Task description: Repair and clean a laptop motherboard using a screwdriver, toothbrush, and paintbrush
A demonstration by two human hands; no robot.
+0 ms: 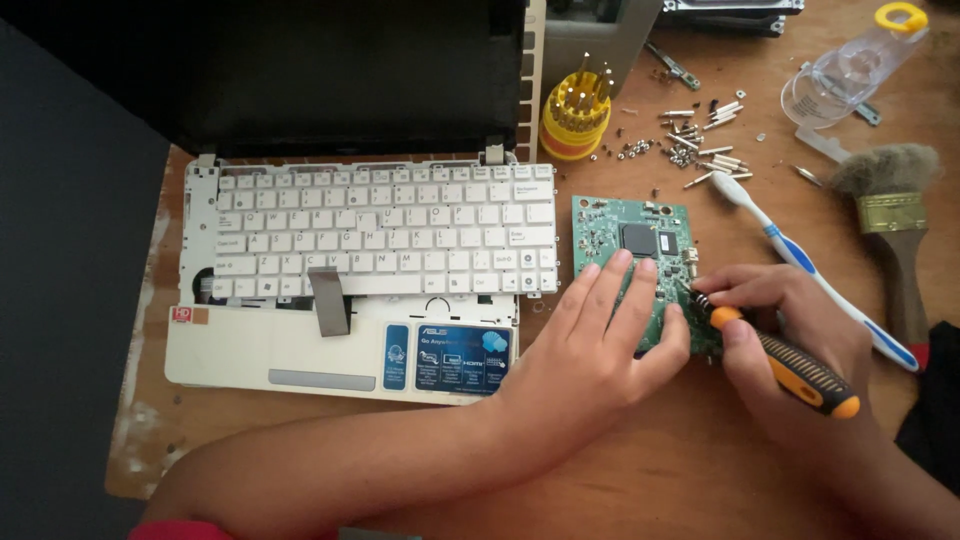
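A green circuit board (628, 232) lies flat on the wooden table, right of a small white laptop (370, 300). My left hand (600, 340) rests on the board's lower half, fingers spread and pressing it down. My right hand (790, 330) grips an orange-and-black screwdriver (790, 365), its tip touching the board's right edge near a small connector. The laptop's keyboard is lifted loose from its base, with a grey ribbon cable (329, 300) showing below the keys.
A yellow bit holder (575, 110) stands behind the board, beside several loose screws and standoffs (700, 140). A white-and-blue toothbrush (810, 265), a paintbrush (890, 220) and a clear plastic bottle (850, 65) lie at the right. The table's edge runs down the left side.
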